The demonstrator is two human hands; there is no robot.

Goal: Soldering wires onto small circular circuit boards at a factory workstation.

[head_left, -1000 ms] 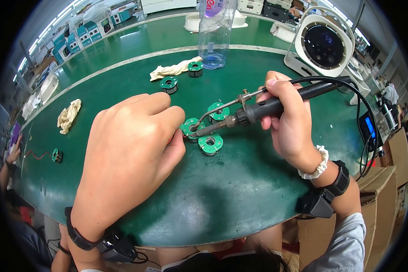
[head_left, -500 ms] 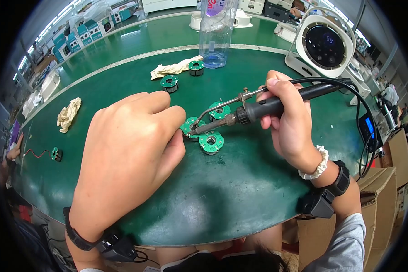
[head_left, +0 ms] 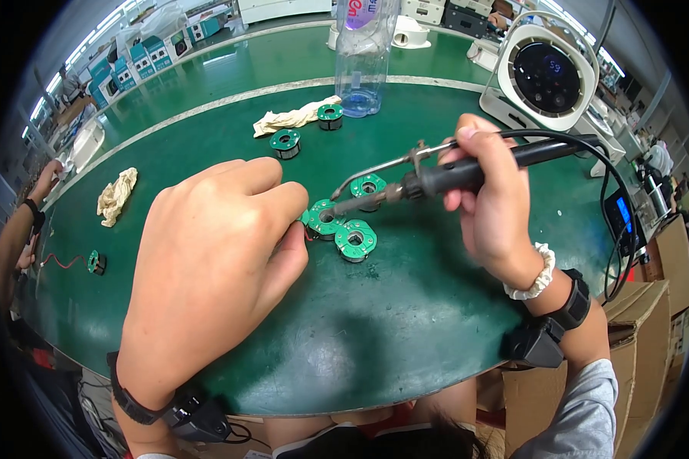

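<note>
My right hand (head_left: pixel 488 195) is closed round the black handle of a soldering iron (head_left: pixel 444 177) with a thin metal feed tube fixed alongside. Its tip, slightly blurred, is over a round green circuit board (head_left: pixel 325 217) with a hole in its middle. My left hand (head_left: pixel 218 245) is closed in a pinch at that board's left edge. A short bit of red wire (head_left: pixel 308 235) shows at its fingertips, which are mostly hidden. Two similar ring-shaped parts, a near board (head_left: pixel 356 240) and a far board (head_left: pixel 368 191), stand close beside it.
Two more ring parts (head_left: pixel 285 142) stand farther back, near a crumpled cream cloth (head_left: pixel 295 118) and a clear plastic bottle (head_left: pixel 360 73). Another cloth (head_left: pixel 117 196) and a wired ring part (head_left: pixel 96 262) are at left. A white fan-like device (head_left: pixel 545 73) stands back right. A co-worker's arm (head_left: pixel 19 237) reaches in at far left.
The iron's tip has shifted slightly up and right from the middle board. My left hand has moved a little left. A co-worker's arm has come farther into view at the left.
</note>
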